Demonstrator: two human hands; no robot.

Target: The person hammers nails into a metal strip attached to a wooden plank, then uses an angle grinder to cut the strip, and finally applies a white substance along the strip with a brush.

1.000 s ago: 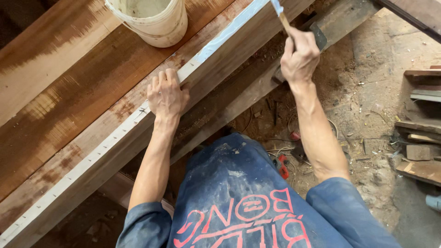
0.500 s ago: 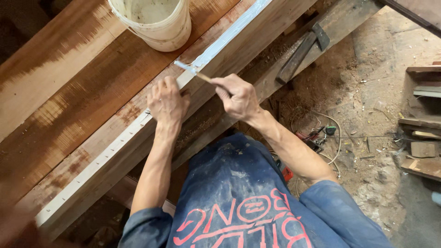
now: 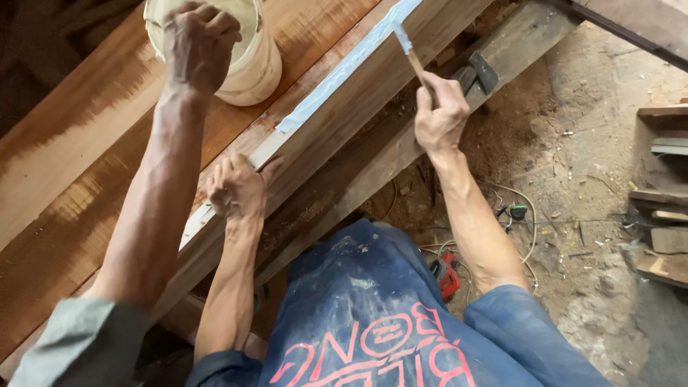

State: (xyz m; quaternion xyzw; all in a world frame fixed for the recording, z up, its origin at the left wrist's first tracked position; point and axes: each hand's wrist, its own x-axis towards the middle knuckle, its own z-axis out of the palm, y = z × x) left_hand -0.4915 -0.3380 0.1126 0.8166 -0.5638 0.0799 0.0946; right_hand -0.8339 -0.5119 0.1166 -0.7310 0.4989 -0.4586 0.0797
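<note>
Your right hand (image 3: 438, 115) is closed around the wooden handle of a narrow flat applicator stick (image 3: 410, 51), its pale-coated tip touching the light grey paste strip (image 3: 344, 70) laid along the top edge of the long reddish-brown timber plank (image 3: 337, 136). Your left hand (image 3: 236, 188) rests loosely curled on that same edge, below the strip's lower end, gripping nothing. A co-worker's hand (image 3: 199, 39) grips the rim of the cream plastic bucket (image 3: 251, 68) standing on the wide wooden surface (image 3: 64, 165) beside the plank.

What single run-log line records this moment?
left hand: on plank edge | right hand: holds brush on grey paste strip | other person's hand: on white bucket
</note>
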